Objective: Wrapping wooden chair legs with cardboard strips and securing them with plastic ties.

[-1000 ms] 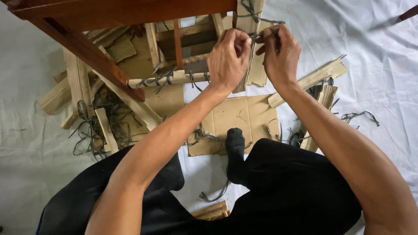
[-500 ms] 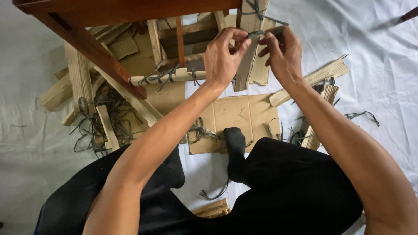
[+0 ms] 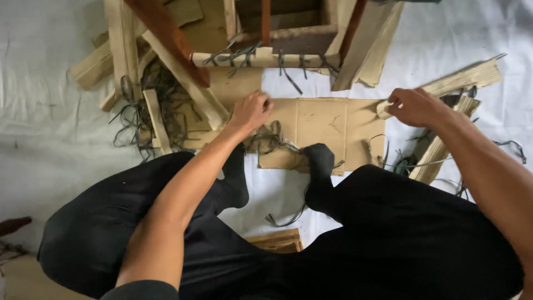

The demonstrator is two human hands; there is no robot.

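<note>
My left hand [image 3: 252, 110] rests on a brown cardboard sheet [image 3: 325, 125] with its fingers curled in; nothing shows in it. A tangle of dark strands [image 3: 272, 141] lies just below its wrist. My right hand [image 3: 416, 105] is at the sheet's right edge, its fingers closed on the near end of a pale wooden slat [image 3: 463, 78] that runs up and to the right. Above both hands, a pale bar [image 3: 261, 58] wrapped with dark strands crosses a reddish-brown wooden frame [image 3: 166, 33].
More pale slats [image 3: 438, 150] and loose strands lie at the right, and a heap of slats and strands [image 3: 147, 111] at the left. All rest on a white sheet [image 3: 44, 111]. My black-trousered legs and dark socks [image 3: 319, 161] fill the foreground.
Both hands have come down from the frame's upper bar and moved apart. The left is now on the cardboard and the right is at the slat on the right. The view has tilted downward.
</note>
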